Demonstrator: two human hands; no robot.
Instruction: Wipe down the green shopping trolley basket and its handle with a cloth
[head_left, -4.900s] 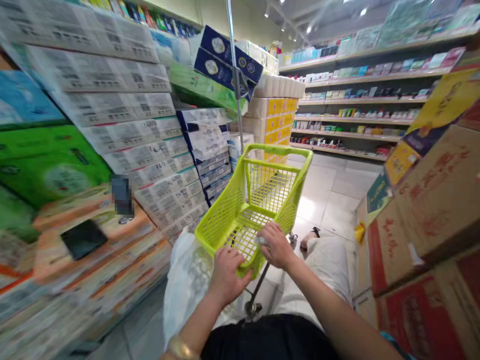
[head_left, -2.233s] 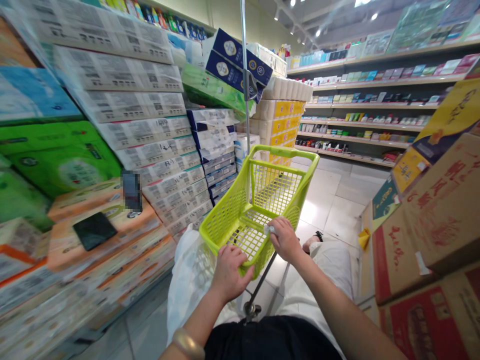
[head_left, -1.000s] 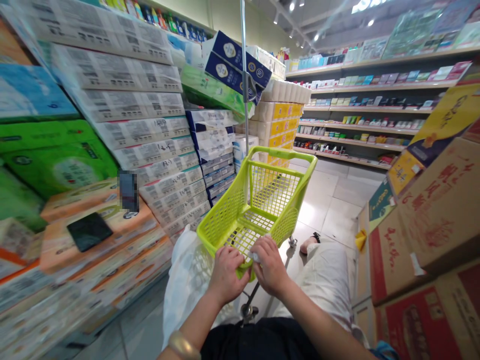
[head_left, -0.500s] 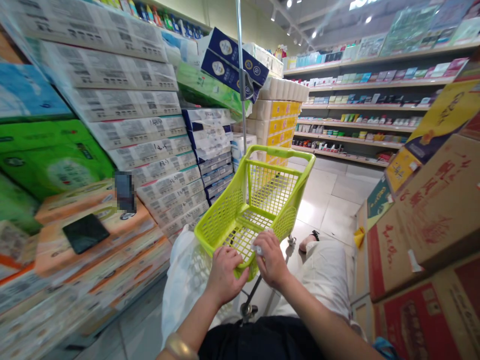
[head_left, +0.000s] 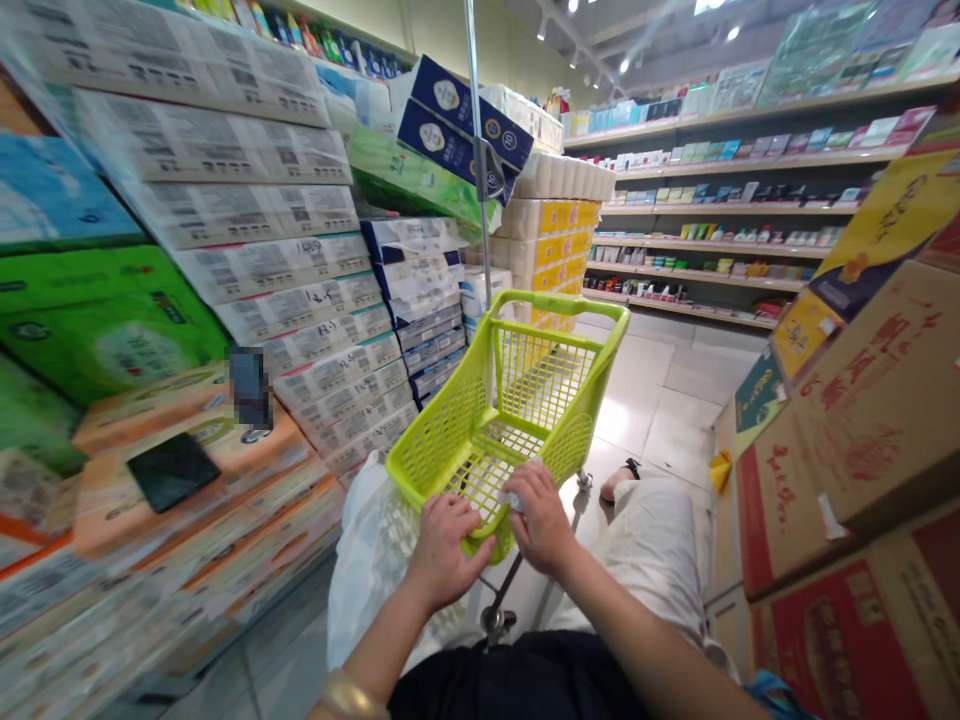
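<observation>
Hemmed by tissue packs (head_left: 300, 290) left of the left grip (head_left: 442, 548) and cardboard boxes (head_left: 862, 420) right of the right grip (head_left: 541, 522); clenches near rim of green basket (head_left: 439, 435) with left, pinches white wad (head_left: 513, 497) beside it with right

There is one lime-green cart basket (head_left: 450, 440), one white plastic bag (head_left: 367, 570), one black phone (head_left: 172, 472) and one small white wad (head_left: 514, 498). Two hands show, one left hand (head_left: 442, 555) and one right hand (head_left: 541, 522), with one gold bangle (head_left: 349, 695). Two dark blue boxes (head_left: 471, 108) are in view.
</observation>
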